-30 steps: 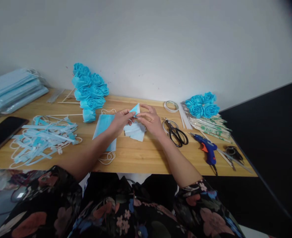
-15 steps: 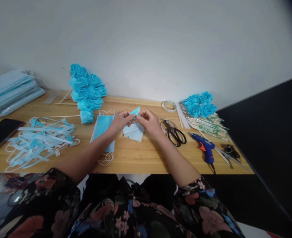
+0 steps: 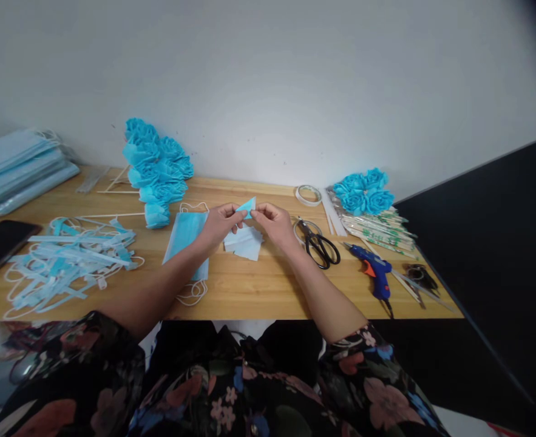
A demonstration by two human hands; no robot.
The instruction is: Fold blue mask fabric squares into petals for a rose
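Observation:
Between both hands is a small folded piece of blue mask fabric (image 3: 248, 207), its pointed corner sticking up. My left hand (image 3: 222, 223) pinches its left side with thumb and fingers. My right hand (image 3: 271, 223) pinches the opposite side, fingertips close to the left ones. Below the hands, pale cut fabric pieces (image 3: 244, 244) lie on the table. Partly under my left forearm is a blue face mask (image 3: 183, 237) with white ear loops. Black-handled scissors (image 3: 318, 244) rest to the right of my right hand.
Blue fabric roses (image 3: 158, 164) on sticks lie back left, more roses (image 3: 363, 193) back right beside wrapped sticks (image 3: 381, 227). A glue gun (image 3: 373, 270), tape roll (image 3: 308, 195), heap of cut strips (image 3: 74, 261), phone (image 3: 3, 246) and mask stack (image 3: 19, 167) surround the work area.
The folded piece has shifted slightly in my fingers and now shows more of its flat blue face. The view has moved a little; both hands keep their pinch.

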